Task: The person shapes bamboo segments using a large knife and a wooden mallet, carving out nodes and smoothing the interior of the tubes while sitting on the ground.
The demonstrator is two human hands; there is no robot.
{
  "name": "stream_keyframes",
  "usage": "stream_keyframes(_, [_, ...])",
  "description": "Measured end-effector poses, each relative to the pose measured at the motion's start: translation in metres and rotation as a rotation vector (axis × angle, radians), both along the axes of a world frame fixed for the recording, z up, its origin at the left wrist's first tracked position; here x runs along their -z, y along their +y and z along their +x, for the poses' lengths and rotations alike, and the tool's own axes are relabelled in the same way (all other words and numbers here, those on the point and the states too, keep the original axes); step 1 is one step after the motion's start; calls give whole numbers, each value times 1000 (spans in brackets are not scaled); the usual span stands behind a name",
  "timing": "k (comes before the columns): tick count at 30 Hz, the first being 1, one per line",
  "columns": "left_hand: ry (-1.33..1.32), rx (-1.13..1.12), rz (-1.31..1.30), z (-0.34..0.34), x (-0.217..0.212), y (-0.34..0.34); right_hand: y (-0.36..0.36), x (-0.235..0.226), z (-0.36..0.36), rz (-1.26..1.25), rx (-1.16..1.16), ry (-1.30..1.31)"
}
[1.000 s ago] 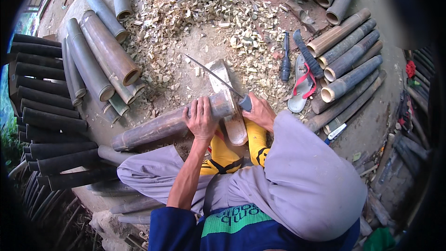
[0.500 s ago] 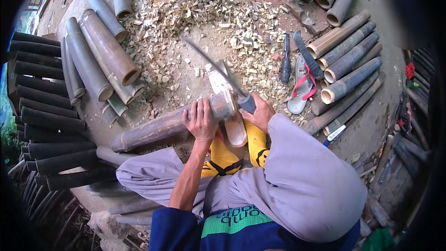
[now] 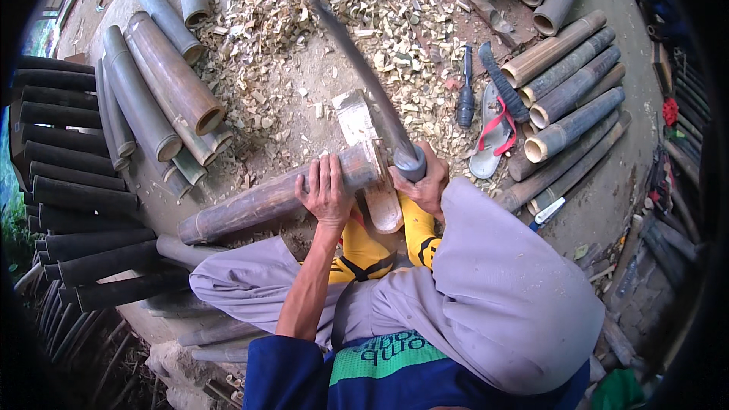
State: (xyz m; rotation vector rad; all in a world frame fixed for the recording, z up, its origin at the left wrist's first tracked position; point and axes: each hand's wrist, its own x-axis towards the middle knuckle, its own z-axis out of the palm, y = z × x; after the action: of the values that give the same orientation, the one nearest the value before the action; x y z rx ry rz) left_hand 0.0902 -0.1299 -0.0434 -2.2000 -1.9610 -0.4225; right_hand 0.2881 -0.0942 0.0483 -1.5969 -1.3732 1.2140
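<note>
My left hand is wrapped over a thick dark bamboo tube, which slants across in front of my shins. Its right end rests against a pale wooden block lying between my yellow-socked feet. In my right hand is the short, thick grey handle of a machete. The long dark blade points up and to the left, slightly blurred, beside the tube's cut end. My right fingers close around the handle and are partly hidden by it.
Pale wood chips cover the ground ahead. Bamboo tubes lie at left and right, with dark tubes stacked far left. Near the right row are a flip-flop, a dark-handled tool and a white-and-blue knife.
The machete blade has swung up and to the right, away from the block, and its handle has tilted. My left hand and the bamboo tube have barely moved.
</note>
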Motion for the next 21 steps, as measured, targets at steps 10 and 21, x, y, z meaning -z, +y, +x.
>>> stream_keyframes(10, [-113, 135, -930, -28, -59, 61, 7, 40, 22, -160, -185, -162])
stream_keyframes(21, [-46, 131, -268, -26, -18, 15, -14, 74, 32, -295, -269, -309])
